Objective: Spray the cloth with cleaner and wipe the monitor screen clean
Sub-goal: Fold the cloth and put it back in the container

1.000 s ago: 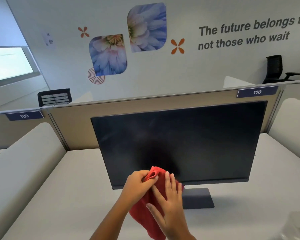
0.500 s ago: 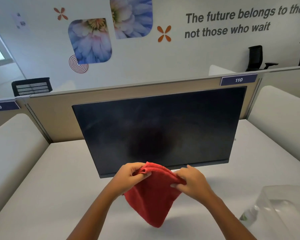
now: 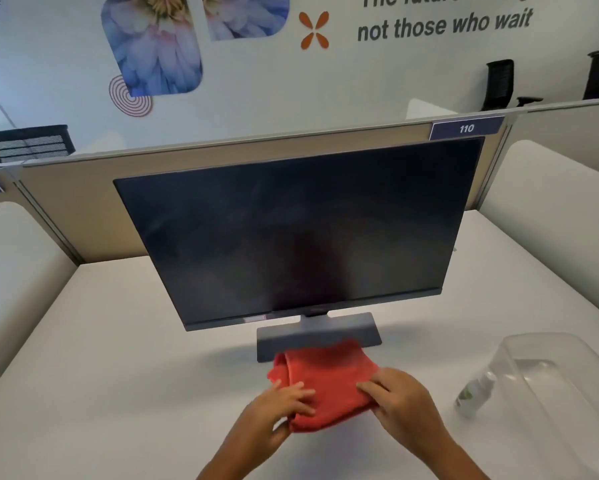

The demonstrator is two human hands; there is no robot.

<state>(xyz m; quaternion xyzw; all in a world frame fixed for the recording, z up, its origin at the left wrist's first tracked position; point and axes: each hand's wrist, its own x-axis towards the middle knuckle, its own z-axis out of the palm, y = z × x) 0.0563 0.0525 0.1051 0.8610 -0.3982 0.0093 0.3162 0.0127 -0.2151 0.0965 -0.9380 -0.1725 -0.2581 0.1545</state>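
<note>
Red cloth [image 3: 325, 382] lay folded on the white desk [image 3: 118, 375], right in front of the monitor [image 3: 291, 237], and its far edge touched the grey stand [image 3: 317, 334]. Both hands were on it. The left hand [image 3: 277, 407] pressed down on the left part of the cloth with its fingers [image 3: 300, 396] spread flat, and its thumb was tucked under the near edge, so it pinched that edge softly. The right hand [image 3: 400, 396] rested on the right side of the cloth, and its fingers [image 3: 365, 388] curled over the edge and held it. The screen was dark and looked a bit smudgy, with pale streaks near the left side. A small spray bottle [image 3: 473, 393] stood to the right, well apart from the cloth. It was just beside a clear plastic box [image 3: 550, 393], and I could not tell if it touched the box. Nobody was holding the bottle. It looked like the step in hand was getting the cloth folded and flat on the desk, ready for the cleaner. The screen did not look wiped yet. I think the next move would need one hand to let go and reach over to the right for the bottle, while the other kept the cloth still. Then the nozzle should point at the cloth, not at the screen.
</note>
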